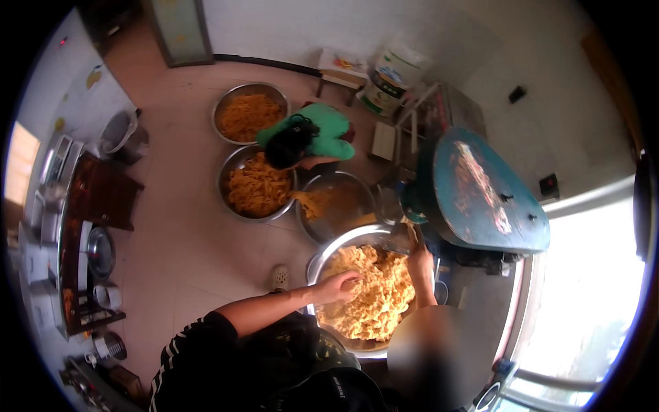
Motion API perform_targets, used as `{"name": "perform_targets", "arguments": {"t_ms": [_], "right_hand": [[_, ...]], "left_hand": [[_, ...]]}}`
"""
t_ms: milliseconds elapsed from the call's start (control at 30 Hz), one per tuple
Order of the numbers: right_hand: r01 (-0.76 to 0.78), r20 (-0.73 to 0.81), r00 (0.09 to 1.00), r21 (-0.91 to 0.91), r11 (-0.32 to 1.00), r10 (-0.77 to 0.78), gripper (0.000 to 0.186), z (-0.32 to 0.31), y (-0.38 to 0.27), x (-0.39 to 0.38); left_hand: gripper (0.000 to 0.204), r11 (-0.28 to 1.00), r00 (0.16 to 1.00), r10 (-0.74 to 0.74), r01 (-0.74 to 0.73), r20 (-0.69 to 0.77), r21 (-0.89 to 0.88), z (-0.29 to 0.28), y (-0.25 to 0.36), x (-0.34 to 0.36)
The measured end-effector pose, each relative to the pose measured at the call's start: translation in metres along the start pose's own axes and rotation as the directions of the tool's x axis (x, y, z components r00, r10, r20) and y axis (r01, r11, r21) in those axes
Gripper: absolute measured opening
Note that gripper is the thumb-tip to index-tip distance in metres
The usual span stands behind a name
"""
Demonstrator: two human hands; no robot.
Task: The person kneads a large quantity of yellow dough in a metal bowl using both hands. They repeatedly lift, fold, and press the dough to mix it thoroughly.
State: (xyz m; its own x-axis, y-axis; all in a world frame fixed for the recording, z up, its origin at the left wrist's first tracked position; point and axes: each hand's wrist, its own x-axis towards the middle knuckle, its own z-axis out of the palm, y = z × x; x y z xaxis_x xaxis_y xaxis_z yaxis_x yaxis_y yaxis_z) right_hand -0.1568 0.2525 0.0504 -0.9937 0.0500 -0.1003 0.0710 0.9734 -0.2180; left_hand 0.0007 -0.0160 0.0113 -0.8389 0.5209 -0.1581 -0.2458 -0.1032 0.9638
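A large metal basin [312, 268] in front of me holds a heap of crumbly yellow dough [371, 302]. My left hand [336, 287] rests at the left of the heap, its fingers curled into the dough. Over the basin's right side, my right hand [420, 264] reaches up beside the teal machine [473, 185]. Its fingers are closed around something slim and pale at the machine's lower edge, too small and partly hidden to name. Just beyond, another metal basin [364, 189] stands by the machine's outlet, with flat orange-yellow strips [314, 203] at its left.
A co-worker in a green top [322, 127] bends over the basins across from me. Two more basins [221, 196] [216, 113] hold orange-yellow strips. A sack [391, 79] and a small stool [342, 65] stand by the wall. At far left are a wooden cabinet [103, 192] and a bin [125, 137].
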Motion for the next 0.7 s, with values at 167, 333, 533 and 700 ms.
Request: {"name": "perform_targets", "arguments": {"t_ms": [167,333,533,700], "right_hand": [[-0.004,0.072,0.997,-0.056,0.998,0.008,0.043,0.001,0.010,0.033],[0.267,0.147,0.964,-0.537,0.800,-0.223,0.039,0.032,0.048,0.023],[-0.082,0.120,0.989,-0.080,0.993,0.092,0.045,0.007,0.007,0.038],[0.368,-0.156,0.924,0.122,0.922,-0.349,0.046,0.009,0.026,0.006]], "left_hand": [[0.064,0.998,0.999,-0.029,0.028,0.025,0.057,0.009,-0.012,0.009],[0.060,0.996,0.997,0.077,-0.076,-0.017,0.037,0.014,-0.009,0.007],[0.059,0.987,0.997,0.070,-0.073,0.025,0.144,0.021,-0.009,0.014],[0.061,0.990,0.998,0.066,-0.066,0.002,0.128,0.020,-0.002,0.011]]}}
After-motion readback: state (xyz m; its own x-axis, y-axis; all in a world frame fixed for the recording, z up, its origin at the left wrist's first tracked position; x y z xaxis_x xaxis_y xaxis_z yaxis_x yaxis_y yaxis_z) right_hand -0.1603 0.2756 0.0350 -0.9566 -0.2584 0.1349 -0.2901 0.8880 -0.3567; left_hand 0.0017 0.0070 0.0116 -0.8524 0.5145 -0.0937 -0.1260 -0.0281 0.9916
